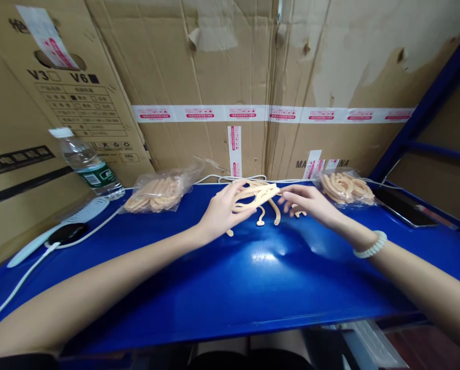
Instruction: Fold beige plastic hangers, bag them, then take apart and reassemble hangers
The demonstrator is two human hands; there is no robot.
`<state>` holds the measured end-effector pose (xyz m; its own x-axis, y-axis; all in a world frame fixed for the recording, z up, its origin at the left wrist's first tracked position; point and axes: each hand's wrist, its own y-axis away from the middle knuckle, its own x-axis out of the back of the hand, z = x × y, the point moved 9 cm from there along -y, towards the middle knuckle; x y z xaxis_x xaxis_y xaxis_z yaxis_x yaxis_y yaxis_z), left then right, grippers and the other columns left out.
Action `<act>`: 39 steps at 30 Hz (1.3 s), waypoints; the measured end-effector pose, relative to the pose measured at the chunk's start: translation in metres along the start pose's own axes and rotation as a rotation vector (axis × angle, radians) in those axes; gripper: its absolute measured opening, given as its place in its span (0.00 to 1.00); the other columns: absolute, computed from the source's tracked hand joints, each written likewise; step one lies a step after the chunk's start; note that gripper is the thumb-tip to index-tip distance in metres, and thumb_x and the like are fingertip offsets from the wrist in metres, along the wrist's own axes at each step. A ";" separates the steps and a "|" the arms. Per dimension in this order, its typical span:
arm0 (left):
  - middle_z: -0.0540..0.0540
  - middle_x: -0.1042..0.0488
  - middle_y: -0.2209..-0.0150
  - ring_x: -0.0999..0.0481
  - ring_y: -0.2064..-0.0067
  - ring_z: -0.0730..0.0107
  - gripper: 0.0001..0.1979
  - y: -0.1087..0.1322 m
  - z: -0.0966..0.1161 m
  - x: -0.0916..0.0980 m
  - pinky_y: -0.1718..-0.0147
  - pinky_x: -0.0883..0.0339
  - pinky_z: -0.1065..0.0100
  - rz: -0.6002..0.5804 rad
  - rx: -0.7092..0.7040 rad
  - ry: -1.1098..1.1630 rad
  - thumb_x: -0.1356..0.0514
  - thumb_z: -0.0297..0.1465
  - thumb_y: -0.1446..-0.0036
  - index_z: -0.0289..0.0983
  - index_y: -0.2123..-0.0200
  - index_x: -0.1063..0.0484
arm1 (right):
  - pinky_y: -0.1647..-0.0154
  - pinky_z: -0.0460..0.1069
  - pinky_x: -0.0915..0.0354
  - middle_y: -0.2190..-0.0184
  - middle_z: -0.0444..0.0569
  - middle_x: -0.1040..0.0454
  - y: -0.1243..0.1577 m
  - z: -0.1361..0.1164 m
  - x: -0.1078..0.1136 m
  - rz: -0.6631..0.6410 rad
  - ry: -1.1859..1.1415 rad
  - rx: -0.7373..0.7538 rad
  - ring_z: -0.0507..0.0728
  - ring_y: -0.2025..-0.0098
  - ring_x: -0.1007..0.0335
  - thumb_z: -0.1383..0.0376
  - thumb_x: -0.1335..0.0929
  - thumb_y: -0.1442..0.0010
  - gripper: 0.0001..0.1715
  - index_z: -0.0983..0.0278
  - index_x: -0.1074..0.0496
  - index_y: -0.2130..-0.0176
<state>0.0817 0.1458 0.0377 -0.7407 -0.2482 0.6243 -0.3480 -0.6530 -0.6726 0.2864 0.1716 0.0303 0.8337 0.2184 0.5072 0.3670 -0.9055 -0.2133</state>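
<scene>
A loose bunch of beige, soft-looking straps (266, 194) is held above the blue table, with a few strap ends hanging down. My left hand (224, 208) is closed around the bunch's left side, thumb below and fingers behind. At its right end, my right hand (307, 203) has its fingertips closed on a strap tip, while the other fingers curl loosely. A small beige piece (299, 211) shows just under those fingers. What the straps are exactly I cannot make out.
Clear bags of similar beige straps lie at left (156, 192) and right (345, 187). A water bottle (95, 172), a pale blue flat-headed tool (60, 226), a black corded device (68, 234) and a phone (405, 207) rest on the blue table (230, 288). Cardboard (199, 67) walls the back.
</scene>
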 end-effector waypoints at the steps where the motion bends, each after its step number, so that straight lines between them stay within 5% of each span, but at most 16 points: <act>1: 0.40 0.25 0.46 0.23 0.46 0.55 0.30 0.009 0.007 0.002 0.46 0.28 0.55 0.041 0.003 0.014 0.31 0.39 0.43 0.37 0.41 0.36 | 0.74 0.49 0.28 0.65 0.55 0.20 0.004 -0.004 -0.022 -0.091 -0.173 -0.049 0.57 0.70 0.23 0.46 0.31 0.37 0.25 0.67 0.24 0.59; 5: 0.38 0.27 0.45 0.23 0.47 0.56 0.30 0.040 0.016 -0.006 0.53 0.24 0.59 0.043 0.101 0.193 0.29 0.39 0.46 0.38 0.43 0.33 | 0.82 0.45 0.35 0.80 0.47 0.27 0.021 -0.012 -0.066 -0.145 -0.344 -0.069 0.50 0.81 0.33 0.45 0.27 0.42 0.28 0.67 0.27 0.72; 10: 0.49 0.24 0.68 0.27 0.71 0.72 0.13 0.060 0.001 -0.022 0.74 0.30 0.71 -0.058 0.346 0.412 0.34 0.35 0.43 0.39 0.54 0.23 | 0.84 0.42 0.40 0.80 0.43 0.29 0.033 0.002 -0.068 -0.114 -0.263 -0.067 0.48 0.82 0.37 0.46 0.28 0.40 0.25 0.66 0.27 0.69; 17: 0.55 0.32 0.79 0.35 0.80 0.76 0.07 0.061 0.010 -0.014 0.80 0.37 0.73 -0.014 0.316 0.406 0.34 0.32 0.43 0.42 0.60 0.21 | 0.83 0.43 0.39 0.81 0.42 0.32 0.035 0.007 -0.068 -0.134 -0.287 -0.147 0.49 0.81 0.37 0.48 0.25 0.44 0.24 0.65 0.29 0.73; 25: 0.51 0.23 0.68 0.24 0.74 0.73 0.06 0.069 -0.010 -0.014 0.79 0.27 0.73 0.109 0.475 0.598 0.39 0.32 0.37 0.42 0.58 0.32 | 0.80 0.46 0.35 0.78 0.44 0.30 0.033 0.014 -0.044 0.044 -0.445 -0.174 0.51 0.79 0.35 0.53 0.24 0.44 0.18 0.64 0.26 0.69; 32: 0.49 0.27 0.65 0.26 0.69 0.72 0.05 0.066 -0.012 0.003 0.72 0.28 0.71 0.209 0.452 0.548 0.44 0.33 0.32 0.39 0.59 0.31 | 0.80 0.43 0.40 0.71 0.45 0.31 0.033 0.023 -0.031 0.218 -0.617 -0.210 0.48 0.75 0.40 0.56 0.21 0.47 0.16 0.64 0.24 0.67; 39: 0.48 0.30 0.66 0.29 0.65 0.71 0.09 0.066 0.006 -0.001 0.66 0.34 0.70 0.059 0.323 0.500 0.48 0.33 0.29 0.37 0.61 0.32 | 0.74 0.45 0.27 0.68 0.43 0.28 0.034 0.022 -0.050 0.079 -0.695 -0.208 0.49 0.73 0.31 0.57 0.23 0.43 0.17 0.62 0.30 0.65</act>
<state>0.0629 0.0983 -0.0048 -0.9614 0.0246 0.2739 -0.1634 -0.8522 -0.4970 0.2662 0.1381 -0.0204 0.9493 0.2672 -0.1655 0.2661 -0.9635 -0.0289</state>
